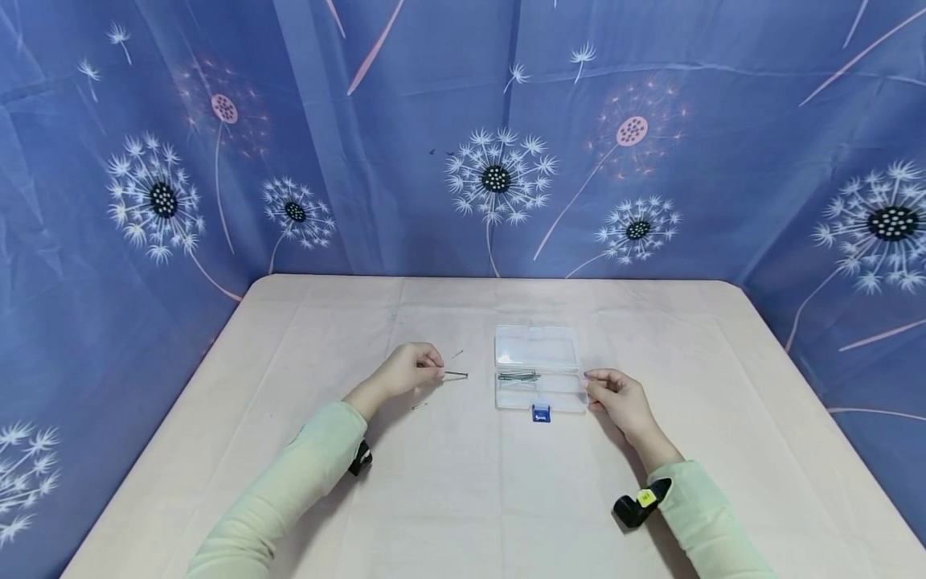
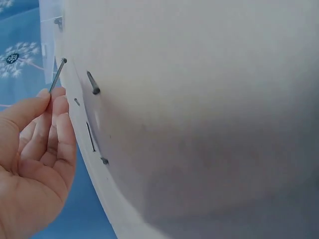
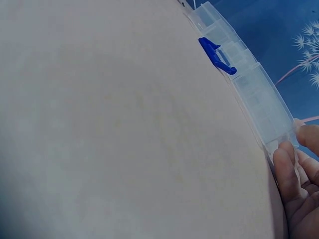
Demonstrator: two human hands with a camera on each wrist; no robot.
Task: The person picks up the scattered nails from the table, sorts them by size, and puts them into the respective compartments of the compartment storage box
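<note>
My left hand [image 1: 407, 371] pinches a thin dark nail [image 2: 58, 75] between thumb and fingertips, its head end sticking out toward the box. The clear plastic box [image 1: 542, 399] lies with its lid [image 1: 537, 346] laid back, left of my right hand [image 1: 620, 404]. My right thumb and fingers grip the box's right end. A small bundle of nails [image 1: 518, 376] lies in its upper left compartment. A blue latch [image 3: 215, 55] hangs from the front edge. One loose nail [image 1: 457, 354] lies just beyond my left hand, and another nail [image 1: 419, 406] lies on the near side.
The table has a pale pink cloth [image 1: 448, 498]. Blue curtains [image 1: 405, 161] with dandelion prints hang behind it and on both sides. A black wrist camera [image 1: 640, 505] is strapped at the right sleeve, and another black camera [image 1: 360, 457] at the left.
</note>
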